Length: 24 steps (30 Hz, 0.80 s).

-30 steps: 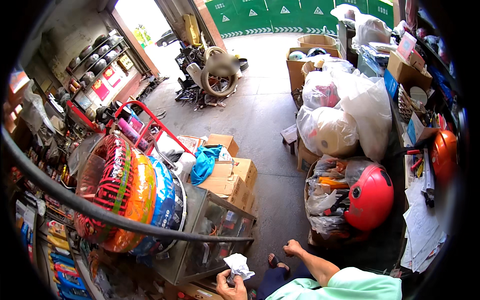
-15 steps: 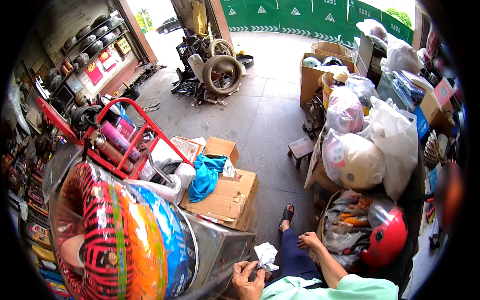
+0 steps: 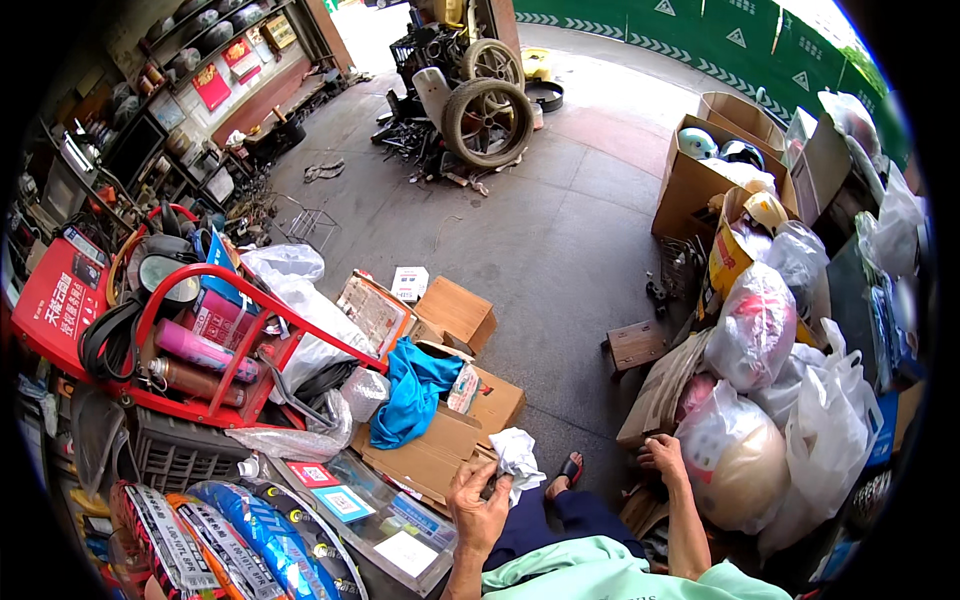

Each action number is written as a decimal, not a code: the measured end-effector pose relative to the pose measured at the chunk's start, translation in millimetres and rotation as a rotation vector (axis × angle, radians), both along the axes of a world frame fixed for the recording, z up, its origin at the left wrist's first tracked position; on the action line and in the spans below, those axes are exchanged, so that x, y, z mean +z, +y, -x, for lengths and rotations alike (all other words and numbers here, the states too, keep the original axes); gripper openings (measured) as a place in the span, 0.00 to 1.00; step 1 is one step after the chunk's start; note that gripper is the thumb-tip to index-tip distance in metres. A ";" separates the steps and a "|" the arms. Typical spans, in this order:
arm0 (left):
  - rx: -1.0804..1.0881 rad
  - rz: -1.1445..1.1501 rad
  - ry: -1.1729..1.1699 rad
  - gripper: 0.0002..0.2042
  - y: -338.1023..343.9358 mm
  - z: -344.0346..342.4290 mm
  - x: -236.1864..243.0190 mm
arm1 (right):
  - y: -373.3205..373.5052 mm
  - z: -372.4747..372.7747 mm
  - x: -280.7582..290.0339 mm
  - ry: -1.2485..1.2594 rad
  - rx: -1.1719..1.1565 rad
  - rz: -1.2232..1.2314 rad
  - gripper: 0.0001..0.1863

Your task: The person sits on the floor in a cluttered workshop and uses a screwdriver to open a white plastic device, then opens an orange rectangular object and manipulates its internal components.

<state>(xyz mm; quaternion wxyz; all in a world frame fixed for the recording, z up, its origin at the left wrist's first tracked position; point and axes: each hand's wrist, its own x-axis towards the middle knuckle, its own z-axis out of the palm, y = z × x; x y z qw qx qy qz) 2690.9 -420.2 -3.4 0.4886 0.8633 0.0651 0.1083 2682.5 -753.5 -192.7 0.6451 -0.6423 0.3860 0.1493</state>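
A crumpled white tissue [image 3: 517, 460] is pinched in the fingers of my left hand [image 3: 478, 508], low in the middle of the view. Just beyond it lies an opened cardboard box [image 3: 440, 445] with a bright blue cloth [image 3: 412, 390] on top. To the right, my right hand [image 3: 660, 457] hangs in the air with loosely bent fingers and nothing visible in it. Nearest to that hand is a large cream-coloured round thing in a clear plastic bag [image 3: 738, 465].
On the left stand a red metal frame [image 3: 215, 400] with bottles and cables, and wrapped tyres [image 3: 265, 535] beside a glass-topped case [image 3: 400, 535]. A small wooden stool [image 3: 636, 345] is on the floor. Stacked wheels [image 3: 488, 122] stand farther off; bagged goods and boxes [image 3: 700, 190] line the right.
The whole view has shifted, bringing the glass-topped case into sight and hiding the red helmet. My left hand is higher in the picture, still holding the tissue. My right hand has risen slightly.
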 end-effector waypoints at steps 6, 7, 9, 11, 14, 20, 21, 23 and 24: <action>0.054 -0.051 0.075 0.10 5.1 -76.3 -39.2 | 2.9 -67.5 -22.5 0.061 0.153 0.091 0.13; 0.063 -0.057 0.073 0.10 5.1 -93.3 -44.3 | 5.2 -83.7 -21.5 0.084 0.230 0.099 0.12; 0.095 -0.041 0.071 0.08 1.1 -136.1 -52.4 | 6.6 -121.7 -10.5 0.067 0.416 0.212 0.12; 0.123 -0.002 0.064 0.07 -3.1 -184.1 -63.8 | 2.4 -159.5 -20.9 0.126 0.482 0.246 0.15; 0.105 0.080 -0.022 0.10 -12.8 -272.2 -63.3 | -15.0 -231.3 -27.3 0.193 0.511 0.360 0.15; 0.049 0.038 -0.084 0.16 0.5 -423.5 -29.9 | -49.7 -356.8 -41.9 0.213 0.354 0.460 0.12; 0.007 -0.002 -0.096 0.16 6.9 -442.7 -23.4 | -50.4 -371.4 -43.1 0.210 0.291 0.433 0.11; -0.021 -0.047 -0.008 0.13 15.7 -476.2 -13.0 | -50.3 -393.8 -45.0 0.172 0.229 0.385 0.12; -0.026 -0.090 -0.014 0.13 20.4 -490.1 -11.4 | -48.9 -403.3 -50.1 0.192 0.241 0.361 0.13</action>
